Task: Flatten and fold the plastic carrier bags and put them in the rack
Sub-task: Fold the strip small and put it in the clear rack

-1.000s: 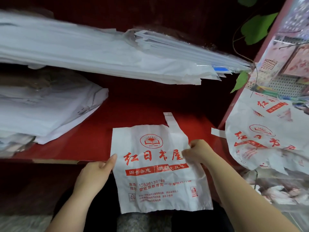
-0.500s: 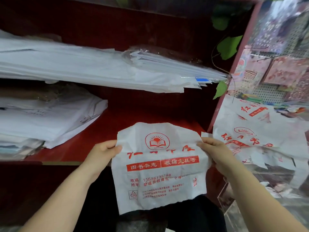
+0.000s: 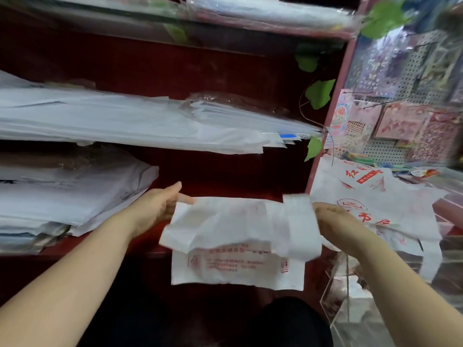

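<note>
Midair, bag [image 3: 238, 231], edges in left hand [image 3: 156, 209] and right hand [image 3: 334, 222], before shelf [image 3: 238, 184].

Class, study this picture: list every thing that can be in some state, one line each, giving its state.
carrier bag: wrinkled, top folded down over its print, held up between both hands.
left hand: pinches the bag's left edge.
right hand: grips the bag's right edge.
loose bags: unfolded, crumpled, heaped right of the rack.
lower stack: flat, piled in the rack.
upper stack: flat, piled one shelf higher.
</note>
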Demonstrator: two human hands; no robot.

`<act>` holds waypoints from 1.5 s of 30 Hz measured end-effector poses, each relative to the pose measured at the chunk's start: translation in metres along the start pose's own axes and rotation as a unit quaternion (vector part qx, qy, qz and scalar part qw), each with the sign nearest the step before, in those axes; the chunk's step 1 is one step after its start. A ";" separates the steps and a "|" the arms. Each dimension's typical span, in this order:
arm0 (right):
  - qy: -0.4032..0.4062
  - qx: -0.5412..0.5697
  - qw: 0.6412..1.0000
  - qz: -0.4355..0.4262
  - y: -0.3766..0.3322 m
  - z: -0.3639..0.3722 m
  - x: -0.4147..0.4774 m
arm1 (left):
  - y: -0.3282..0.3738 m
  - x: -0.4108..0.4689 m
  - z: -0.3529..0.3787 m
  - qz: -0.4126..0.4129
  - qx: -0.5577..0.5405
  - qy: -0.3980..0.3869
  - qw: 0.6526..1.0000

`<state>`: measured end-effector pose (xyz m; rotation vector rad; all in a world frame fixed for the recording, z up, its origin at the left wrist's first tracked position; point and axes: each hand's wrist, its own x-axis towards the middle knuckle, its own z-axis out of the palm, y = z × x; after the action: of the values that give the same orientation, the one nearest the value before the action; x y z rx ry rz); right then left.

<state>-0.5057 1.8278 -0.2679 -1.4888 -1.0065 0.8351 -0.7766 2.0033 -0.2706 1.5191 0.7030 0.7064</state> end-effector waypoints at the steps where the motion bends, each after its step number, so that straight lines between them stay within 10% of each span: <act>1: 0.010 -0.001 1.000 0.002 -0.001 0.000 0.000 | -0.002 0.003 0.001 0.019 0.035 0.022 0.999; 17: 0.166 -0.115 0.977 -0.069 0.017 0.016 0.007 | -0.015 0.008 0.012 0.093 0.071 0.148 0.982; 26: 0.136 0.014 0.989 0.056 0.023 0.025 0.023 | -0.037 0.035 0.018 0.046 0.102 0.218 0.969; 29: 0.059 -0.043 0.996 0.053 0.034 0.028 0.030 | -0.048 0.049 0.018 0.028 0.105 0.246 0.963; 45: 0.185 -0.392 0.895 0.103 0.072 0.043 0.147 | -0.082 0.141 -0.019 -0.109 0.384 0.184 0.898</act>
<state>-0.4771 1.9775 -0.3419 -2.3686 -0.9421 0.2372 -0.7055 2.1297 -0.3468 1.9837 1.5495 0.5706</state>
